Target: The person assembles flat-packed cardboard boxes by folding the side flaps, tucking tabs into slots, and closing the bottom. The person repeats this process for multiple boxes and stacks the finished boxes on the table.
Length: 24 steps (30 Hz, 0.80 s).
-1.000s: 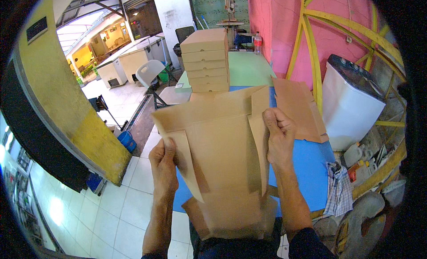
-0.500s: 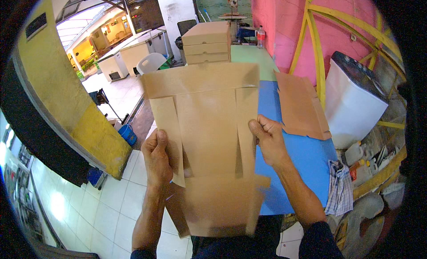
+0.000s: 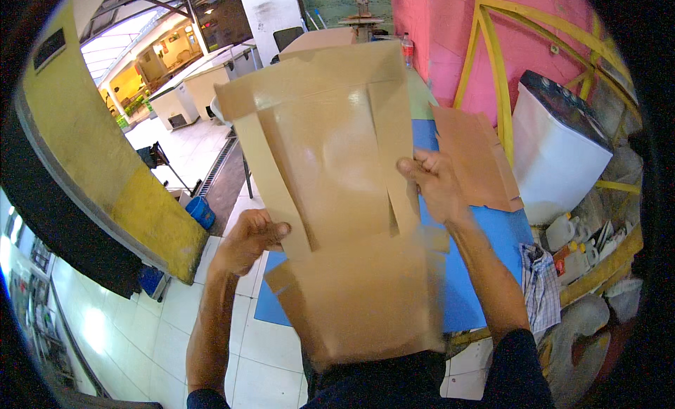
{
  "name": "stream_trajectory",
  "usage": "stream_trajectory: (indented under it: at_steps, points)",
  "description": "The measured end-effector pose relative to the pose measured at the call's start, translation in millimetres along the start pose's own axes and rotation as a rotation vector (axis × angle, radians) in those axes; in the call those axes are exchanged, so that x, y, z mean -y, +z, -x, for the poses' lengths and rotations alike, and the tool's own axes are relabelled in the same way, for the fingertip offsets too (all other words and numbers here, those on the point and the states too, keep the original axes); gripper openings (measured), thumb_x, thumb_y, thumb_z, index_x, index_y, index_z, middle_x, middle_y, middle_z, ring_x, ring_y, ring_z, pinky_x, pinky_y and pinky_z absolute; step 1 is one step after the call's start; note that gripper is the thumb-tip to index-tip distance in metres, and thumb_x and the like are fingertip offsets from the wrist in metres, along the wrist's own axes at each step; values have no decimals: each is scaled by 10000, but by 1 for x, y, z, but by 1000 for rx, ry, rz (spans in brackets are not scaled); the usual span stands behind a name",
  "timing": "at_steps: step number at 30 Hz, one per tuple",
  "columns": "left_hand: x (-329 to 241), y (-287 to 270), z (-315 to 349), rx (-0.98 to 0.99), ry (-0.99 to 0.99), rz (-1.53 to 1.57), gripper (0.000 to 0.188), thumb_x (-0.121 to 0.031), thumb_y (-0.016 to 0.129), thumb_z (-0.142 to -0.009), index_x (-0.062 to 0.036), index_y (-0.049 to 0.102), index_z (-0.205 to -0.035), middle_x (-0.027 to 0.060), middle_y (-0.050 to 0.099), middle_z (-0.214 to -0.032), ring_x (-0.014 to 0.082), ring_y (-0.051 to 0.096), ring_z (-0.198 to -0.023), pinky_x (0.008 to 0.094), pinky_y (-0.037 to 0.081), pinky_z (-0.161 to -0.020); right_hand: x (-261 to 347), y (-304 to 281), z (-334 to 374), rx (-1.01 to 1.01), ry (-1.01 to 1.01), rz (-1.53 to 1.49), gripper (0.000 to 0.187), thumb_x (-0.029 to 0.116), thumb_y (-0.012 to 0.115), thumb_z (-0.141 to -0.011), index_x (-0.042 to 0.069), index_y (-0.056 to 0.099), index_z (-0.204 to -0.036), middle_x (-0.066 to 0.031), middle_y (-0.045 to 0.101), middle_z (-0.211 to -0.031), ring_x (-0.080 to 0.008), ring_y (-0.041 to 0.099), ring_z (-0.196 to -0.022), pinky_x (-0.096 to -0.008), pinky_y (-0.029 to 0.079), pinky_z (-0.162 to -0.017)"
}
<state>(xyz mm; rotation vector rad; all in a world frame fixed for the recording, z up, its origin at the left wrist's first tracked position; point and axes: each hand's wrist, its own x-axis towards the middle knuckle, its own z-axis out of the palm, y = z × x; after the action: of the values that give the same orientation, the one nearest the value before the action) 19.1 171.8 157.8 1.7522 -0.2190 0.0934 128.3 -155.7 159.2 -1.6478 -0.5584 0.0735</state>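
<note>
A brown cardboard box blank [image 3: 327, 163], opened out with its side flaps partly raised, is held up in front of me above the table. My left hand [image 3: 247, 242] pinches the left flap between thumb and fingers, near the crease across the middle. Higher up, my right hand [image 3: 437, 187] grips the right edge, its thumb on the near face. The blank's lower panel tilts down toward my body. Behind it, another flat piece of cardboard [image 3: 477, 156] lies on the right part of the blue table [image 3: 467, 268].
The blank mostly hides a stack of cardboard boxes [image 3: 316, 40]. A bottle [image 3: 407, 49] stands at the far end. A checked cloth [image 3: 540, 286] hangs off the table's right edge. To the right are a white appliance [image 3: 559, 152] and a yellow frame [image 3: 498, 72]; a yellow pillar [image 3: 133, 191] stands left.
The box blank has risen and covers more of the stack behind. My left hand has shifted outward to the left and slightly down; my right hand has moved up and right with the edge.
</note>
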Motion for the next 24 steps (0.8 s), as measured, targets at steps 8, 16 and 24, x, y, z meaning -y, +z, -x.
stream_trajectory:
  at_steps: [8,16,24]
  points:
    - [0,5,2,-92,-80,39,223,-170,642,-957,30,697,-1040,57,716,-899,105,638,-700,277,551,-644,-10,-7,0,196,65,196,175,172,620,-967,31,673,-1056,23,602,-733,-45,510,-625,-249,437,-541]
    - [3,-1,-5,-27,-211,-119,232,-220,726,-900,-10,718,-999,21,706,-867,80,593,-697,268,497,-587,-10,-8,4,134,14,253,197,42,709,-879,28,679,-1074,33,653,-792,-42,578,-731,-233,469,-613]
    - [22,-12,-14,100,-169,-21,216,-198,666,-934,-19,711,-1046,45,720,-946,107,658,-793,281,555,-682,-36,-21,-5,165,-7,253,290,73,764,-825,29,679,-1099,-52,734,-879,-88,632,-756,-285,512,-650]
